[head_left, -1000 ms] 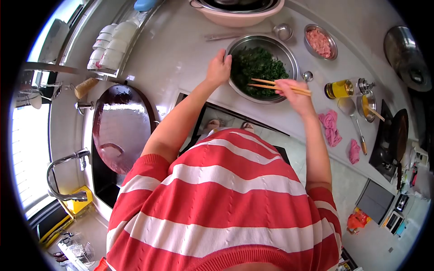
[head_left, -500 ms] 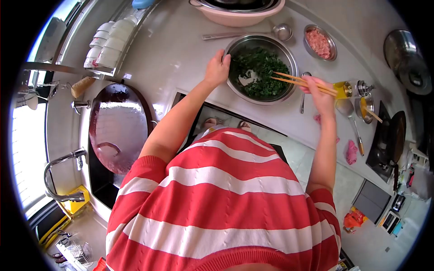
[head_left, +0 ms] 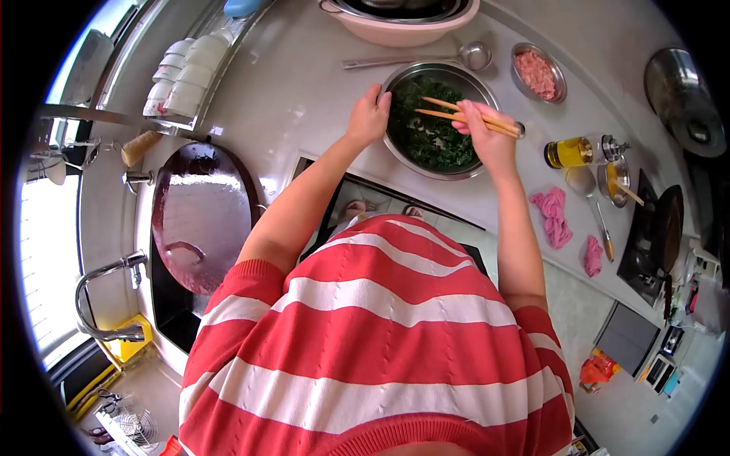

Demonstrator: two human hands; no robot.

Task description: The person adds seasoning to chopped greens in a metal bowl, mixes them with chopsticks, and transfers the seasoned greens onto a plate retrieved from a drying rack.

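Note:
A steel bowl on the counter holds chopped dark green leaves. My left hand grips the bowl's left rim, with the thumb at the edge. Over the bowl's right side, my right hand is closed round a pair of wooden chopsticks. Their tips point left, slightly apart, over the greens. Behind the bowl lies a steel ladle. A smaller steel bowl of pink minced meat sits to the back right.
At right are an oil bottle, a small bowl with yellow liquid, a spatula, pink cloths and a stove. A large lid covers part of the sink at left. A pink basin stands behind.
My right hand swung right with the chopsticks, then came back left over the bowl. The greens have shifted inside it. My left hand stays at the rim.

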